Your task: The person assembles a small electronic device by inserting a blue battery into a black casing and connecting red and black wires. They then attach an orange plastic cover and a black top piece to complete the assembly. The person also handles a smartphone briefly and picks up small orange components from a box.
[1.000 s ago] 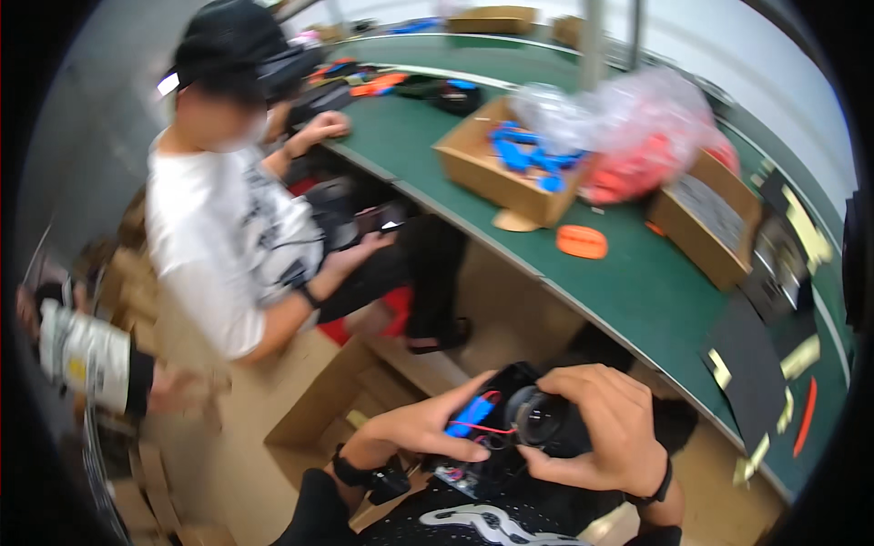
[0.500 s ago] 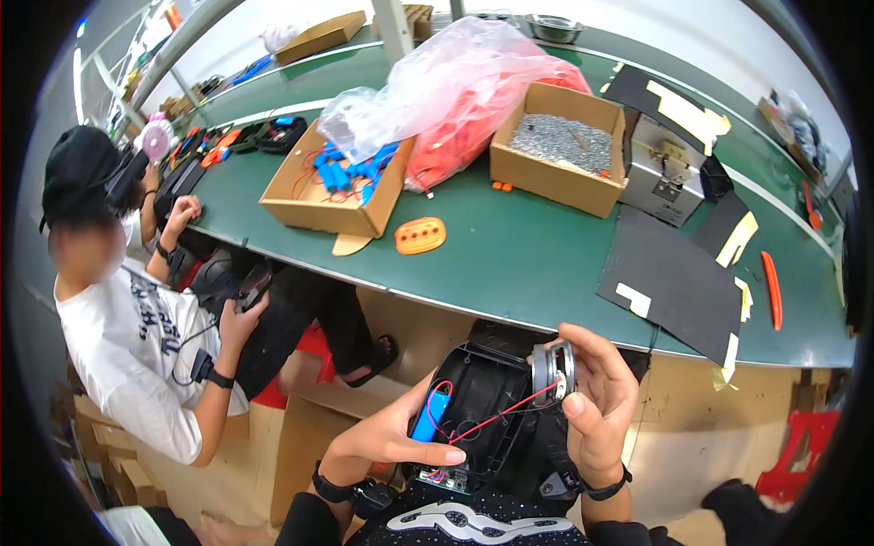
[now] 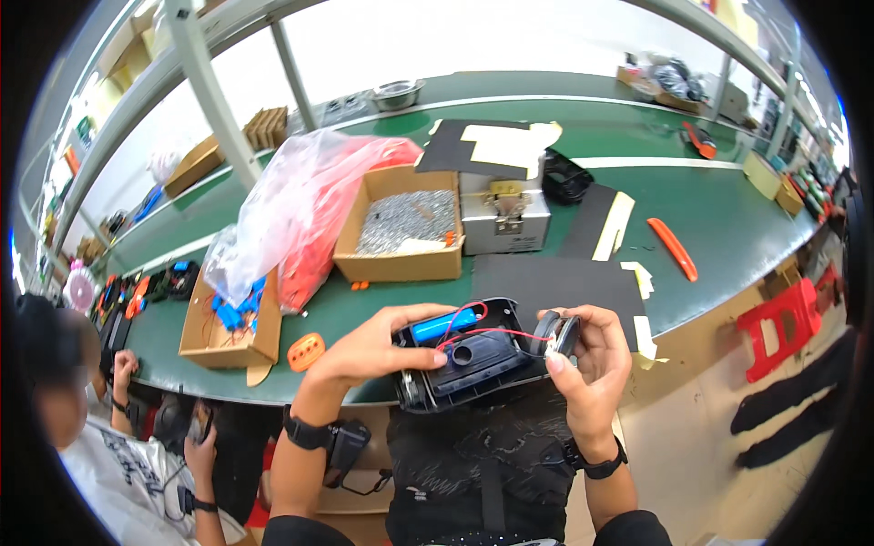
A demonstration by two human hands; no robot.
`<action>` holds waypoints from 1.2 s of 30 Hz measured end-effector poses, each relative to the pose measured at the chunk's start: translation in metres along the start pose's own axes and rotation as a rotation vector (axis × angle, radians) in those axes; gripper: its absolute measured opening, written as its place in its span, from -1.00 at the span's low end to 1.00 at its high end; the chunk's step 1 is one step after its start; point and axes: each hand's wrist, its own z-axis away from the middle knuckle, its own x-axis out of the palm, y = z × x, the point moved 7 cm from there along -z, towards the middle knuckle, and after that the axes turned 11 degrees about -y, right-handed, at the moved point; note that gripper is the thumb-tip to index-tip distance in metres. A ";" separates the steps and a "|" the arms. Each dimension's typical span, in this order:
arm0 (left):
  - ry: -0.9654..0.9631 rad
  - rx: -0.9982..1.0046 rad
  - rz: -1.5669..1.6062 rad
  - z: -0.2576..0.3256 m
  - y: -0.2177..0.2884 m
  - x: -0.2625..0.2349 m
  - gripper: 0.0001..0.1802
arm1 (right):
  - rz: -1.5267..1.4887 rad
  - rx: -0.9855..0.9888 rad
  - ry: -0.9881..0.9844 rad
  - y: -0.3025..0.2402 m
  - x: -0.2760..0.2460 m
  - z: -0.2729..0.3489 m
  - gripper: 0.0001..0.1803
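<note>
My left hand (image 3: 369, 353) grips the left side of a black plastic housing (image 3: 482, 366), its thumb over the near rim. The housing is tilted with its open inside facing me. A blue cylindrical battery (image 3: 443, 325) lies along its far left side, by my fingers. My right hand (image 3: 598, 366) holds a round speaker (image 3: 568, 337) on edge between thumb and fingers, just right of the housing. A thin red wire (image 3: 512, 331) runs from the speaker's terminal into the housing. Both hands are raised at the bench's front edge.
Behind my hands are black sheets (image 3: 537, 280) with pale tape, a metal box (image 3: 505, 227) and a carton of small metal parts (image 3: 398, 267). Further left stand a carton of blue batteries (image 3: 228, 353) and an orange plate (image 3: 306, 351). A co-worker (image 3: 137, 482) sits left; a red stool (image 3: 790, 323) stands right.
My view has swung to the right. The housing has come up from my lap to the bench edge and tilted over. Both hands keep their hold on housing and speaker.
</note>
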 end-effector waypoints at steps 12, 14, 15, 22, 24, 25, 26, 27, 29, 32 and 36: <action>0.517 0.210 -0.553 -0.050 0.006 0.011 -0.37 | 0.233 -0.120 0.193 -0.004 -0.024 0.000 -0.25; 0.594 0.194 -0.459 -0.036 -0.004 0.014 -0.37 | 0.441 -0.125 0.111 -0.006 -0.013 0.000 -0.28; 0.603 0.139 -0.361 -0.026 -0.012 0.013 -0.37 | 0.477 -0.147 0.085 -0.009 -0.003 -0.002 -0.31; 0.651 0.024 -0.207 -0.025 -0.025 0.018 -0.36 | 0.783 -0.451 -0.079 -0.011 0.015 -0.001 -0.48; 0.659 -0.010 -0.232 -0.033 -0.018 0.020 -0.34 | 0.773 -0.487 -0.058 -0.010 0.007 0.000 -0.52; 0.668 0.011 -0.209 -0.034 -0.019 0.019 -0.33 | 0.736 -0.496 -0.017 -0.011 0.004 0.001 -0.57; 0.675 0.032 -0.185 -0.034 -0.023 0.017 -0.33 | 0.765 -0.504 -0.009 -0.013 0.002 0.000 -0.56; 0.681 0.053 -0.162 -0.034 -0.025 0.016 -0.32 | 0.794 -0.512 -0.001 -0.017 -0.004 -0.001 -0.56; 0.683 0.070 -0.130 -0.038 -0.025 0.019 -0.33 | 0.892 -0.567 0.016 -0.026 -0.017 -0.006 -0.51; 0.701 0.107 -0.065 -0.040 -0.024 0.021 -0.33 | 0.968 -0.531 0.013 -0.034 -0.030 -0.015 -0.46; 0.793 0.154 -0.106 -0.034 -0.027 0.024 -0.30 | 1.009 -0.403 0.025 -0.026 -0.047 -0.017 -0.39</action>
